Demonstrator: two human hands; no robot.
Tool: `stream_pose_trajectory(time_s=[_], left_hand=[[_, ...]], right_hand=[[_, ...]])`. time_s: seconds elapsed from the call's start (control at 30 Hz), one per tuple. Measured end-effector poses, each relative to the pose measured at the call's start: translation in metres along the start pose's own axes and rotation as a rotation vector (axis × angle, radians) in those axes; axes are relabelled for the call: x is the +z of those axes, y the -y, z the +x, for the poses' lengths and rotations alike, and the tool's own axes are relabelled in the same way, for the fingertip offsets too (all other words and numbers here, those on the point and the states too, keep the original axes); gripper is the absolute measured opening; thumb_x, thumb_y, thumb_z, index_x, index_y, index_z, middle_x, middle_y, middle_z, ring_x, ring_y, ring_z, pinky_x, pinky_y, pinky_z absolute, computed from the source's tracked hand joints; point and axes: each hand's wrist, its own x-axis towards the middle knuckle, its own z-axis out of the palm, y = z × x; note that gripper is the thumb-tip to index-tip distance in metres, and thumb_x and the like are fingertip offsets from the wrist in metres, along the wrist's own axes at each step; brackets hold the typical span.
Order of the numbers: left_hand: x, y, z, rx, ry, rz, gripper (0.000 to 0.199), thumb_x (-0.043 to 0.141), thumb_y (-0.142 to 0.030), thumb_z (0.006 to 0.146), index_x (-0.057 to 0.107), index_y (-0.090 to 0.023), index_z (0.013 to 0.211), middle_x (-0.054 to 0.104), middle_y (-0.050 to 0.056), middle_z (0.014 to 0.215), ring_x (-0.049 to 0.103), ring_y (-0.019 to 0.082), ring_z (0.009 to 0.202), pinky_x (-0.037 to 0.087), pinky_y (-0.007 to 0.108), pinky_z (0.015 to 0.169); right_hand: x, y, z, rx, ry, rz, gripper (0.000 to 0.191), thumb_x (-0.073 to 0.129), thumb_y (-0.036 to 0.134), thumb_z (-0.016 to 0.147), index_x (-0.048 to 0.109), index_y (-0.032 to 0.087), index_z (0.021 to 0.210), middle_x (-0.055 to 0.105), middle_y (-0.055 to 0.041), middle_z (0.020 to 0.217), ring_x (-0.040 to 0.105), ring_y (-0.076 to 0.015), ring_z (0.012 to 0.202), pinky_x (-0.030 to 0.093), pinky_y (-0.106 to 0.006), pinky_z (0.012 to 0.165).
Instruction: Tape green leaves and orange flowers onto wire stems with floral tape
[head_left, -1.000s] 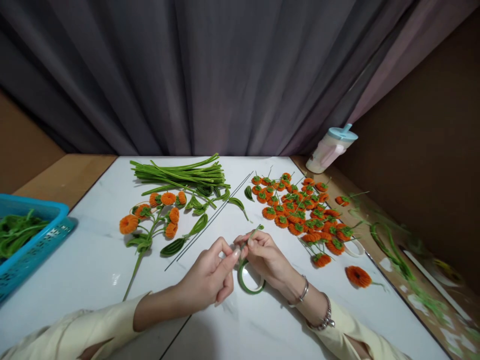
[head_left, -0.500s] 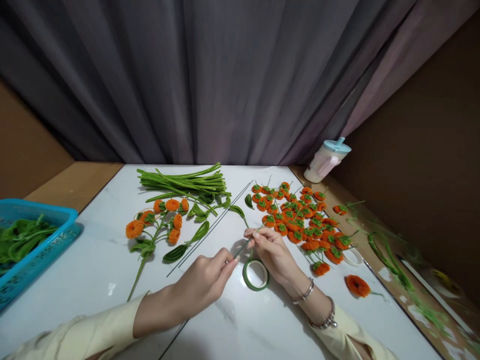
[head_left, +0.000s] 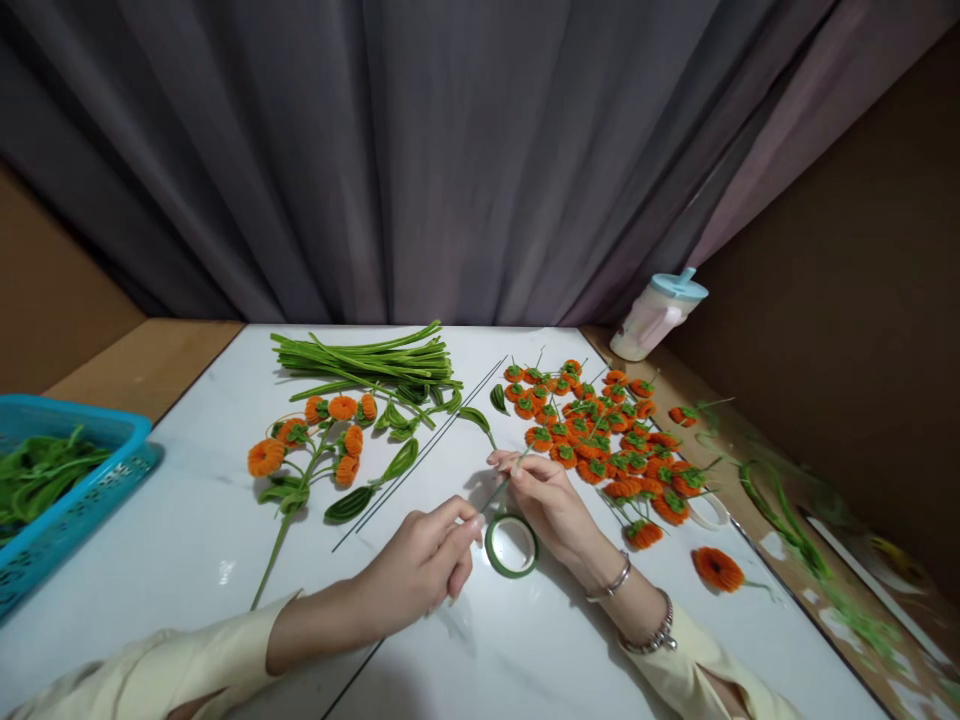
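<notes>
My left hand pinches the lower end of a thin dark green wire between thumb and forefinger, its other fingers loosely curled. The fingertips of my right hand are closed on the wire's upper end, where green floral tape seems to be; the exact contact is hidden. Just below the wire, a roll of green tape lies flat beside my right hand. A leaf on a stem lies beyond my right fingertips. Left of the wire rest two striped green leaves and several loose straight wires.
Many orange fuzzy flowers lie at right, with a single flower nearer. At left are an assembled flower spray, green stems and a blue basket of leaves. A lidded cup stands at the back right.
My left hand has rolled slightly and shifted a little right along the wire, its lower fingers now showing more. My right hand holds nearly the same place.
</notes>
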Motion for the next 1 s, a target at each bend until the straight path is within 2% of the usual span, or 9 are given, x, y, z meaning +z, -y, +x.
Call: stream_pose_trajectory(time_s=[0.23, 0.4, 0.5, 0.6, 0.67, 0.8, 0.9, 1.0], left_hand=[[0.001, -0.003, 0.0, -0.037, 0.053, -0.183, 0.032, 0.04, -0.047, 0.09, 0.044, -0.018, 0.076, 0.039, -0.011, 0.043, 0.027, 0.004, 0.032, 0.023, 0.016, 0.035], [-0.001, -0.004, 0.002, -0.141, 0.205, -0.434, 0.037, 0.049, -0.054, 0.084, 0.046, -0.018, 0.076, 0.041, -0.01, 0.043, 0.027, 0.004, 0.031, 0.019, 0.016, 0.032], [-0.004, -0.001, 0.004, -0.149, 0.279, -0.52, 0.036, 0.048, -0.052, 0.086, 0.046, -0.017, 0.077, 0.045, -0.009, 0.044, 0.032, 0.004, 0.031, 0.024, 0.015, 0.033], [-0.008, 0.004, 0.008, -0.125, 0.292, -0.489, 0.035, 0.044, -0.051, 0.089, 0.044, -0.018, 0.079, 0.05, -0.007, 0.047, 0.038, 0.004, 0.03, 0.031, 0.015, 0.034], [-0.01, 0.01, 0.012, -0.125, 0.22, -0.459, 0.031, 0.048, -0.049, 0.088, 0.041, -0.019, 0.084, 0.052, -0.008, 0.049, 0.039, 0.005, 0.028, 0.032, 0.015, 0.031], [-0.018, 0.019, 0.019, -0.116, -0.012, -0.426, 0.031, 0.058, -0.043, 0.084, 0.041, -0.021, 0.099, 0.053, -0.011, 0.05, 0.04, 0.005, 0.028, 0.028, 0.012, 0.027], [-0.024, 0.022, 0.023, -0.159, -0.102, -0.417, 0.035, 0.057, -0.044, 0.084, 0.045, -0.019, 0.105, 0.05, -0.011, 0.045, 0.035, 0.005, 0.025, 0.025, 0.012, 0.024], [-0.028, 0.023, 0.025, -0.213, -0.137, -0.421, 0.038, 0.055, -0.049, 0.084, 0.052, -0.017, 0.104, 0.047, -0.011, 0.041, 0.031, 0.005, 0.022, 0.022, 0.012, 0.022]], right_hand=[[-0.004, -0.003, 0.0, -0.03, 0.03, -0.045, 0.019, 0.083, 0.041, 0.06, 0.074, 0.024, 0.061, 0.064, -0.0046, 0.072, 0.052, -0.026, 0.103, 0.037, -0.038, 0.091], [-0.004, -0.002, 0.001, -0.024, 0.085, -0.043, 0.02, 0.082, 0.041, 0.061, 0.071, 0.024, 0.057, 0.059, -0.0028, 0.067, 0.052, -0.0251, 0.099, 0.033, -0.039, 0.096], [-0.006, -0.002, 0.003, 0.014, 0.075, -0.062, 0.022, 0.083, 0.042, 0.059, 0.07, 0.024, 0.056, 0.057, -0.0025, 0.068, 0.051, -0.0261, 0.101, 0.03, -0.04, 0.098], [-0.007, -0.005, 0.007, 0.083, 0.074, -0.113, 0.023, 0.083, 0.041, 0.059, 0.069, 0.023, 0.056, 0.059, -0.0038, 0.071, 0.051, -0.0275, 0.104, 0.031, -0.041, 0.097], [-0.006, -0.007, 0.01, 0.134, 0.072, -0.151, 0.023, 0.083, 0.04, 0.058, 0.069, 0.022, 0.056, 0.06, -0.0047, 0.073, 0.05, -0.0282, 0.105, 0.033, -0.04, 0.095], [0.002, -0.01, 0.021, 0.206, 0.082, -0.201, 0.023, 0.082, 0.039, 0.06, 0.068, 0.021, 0.055, 0.061, -0.0046, 0.076, 0.051, -0.0263, 0.101, 0.036, -0.037, 0.091], [0.012, -0.012, 0.029, 0.233, 0.095, -0.21, 0.021, 0.081, 0.038, 0.064, 0.069, 0.021, 0.059, 0.061, -0.0042, 0.079, 0.053, -0.0228, 0.095, 0.039, -0.034, 0.089], [0.019, -0.013, 0.034, 0.24, 0.093, -0.229, 0.019, 0.079, 0.037, 0.066, 0.07, 0.021, 0.061, 0.058, -0.0042, 0.084, 0.053, -0.021, 0.091, 0.042, -0.032, 0.085]])
